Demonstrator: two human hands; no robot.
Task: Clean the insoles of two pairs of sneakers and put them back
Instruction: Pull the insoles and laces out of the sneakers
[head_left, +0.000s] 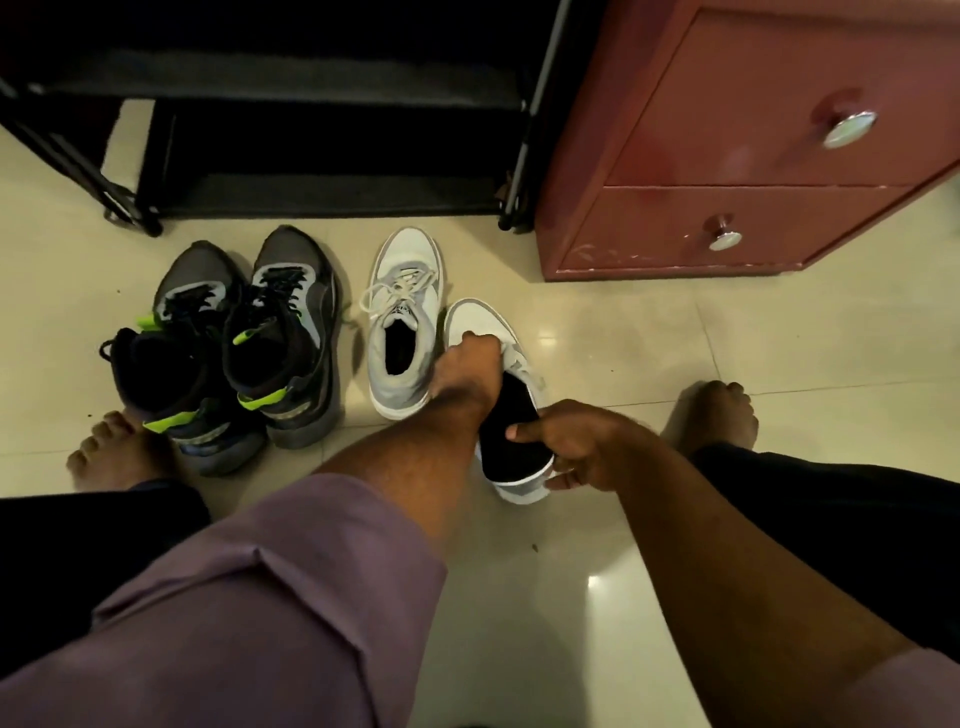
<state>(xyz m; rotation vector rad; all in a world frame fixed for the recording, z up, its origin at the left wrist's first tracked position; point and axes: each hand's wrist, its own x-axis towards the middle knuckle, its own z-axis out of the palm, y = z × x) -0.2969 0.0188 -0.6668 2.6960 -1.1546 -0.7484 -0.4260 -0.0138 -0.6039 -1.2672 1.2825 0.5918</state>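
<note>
I see both hands busy at one white sneaker (485, 332) on the floor (675, 364), just beside its partner (402, 322). My left hand (470, 366) grips the shoe near the laces, fingers curled over the tongue. My right hand (576, 449) holds the heel end, thumb on top of the black insole (511, 439), other fingers under the sole. The insole lies partly in the opening; I cannot tell if it goes in or out. The dark pair (234, 343) stands at the left, untouched by the hands. I judge that much of the task can still be left, because no cleaning cloth is in view.
</note>
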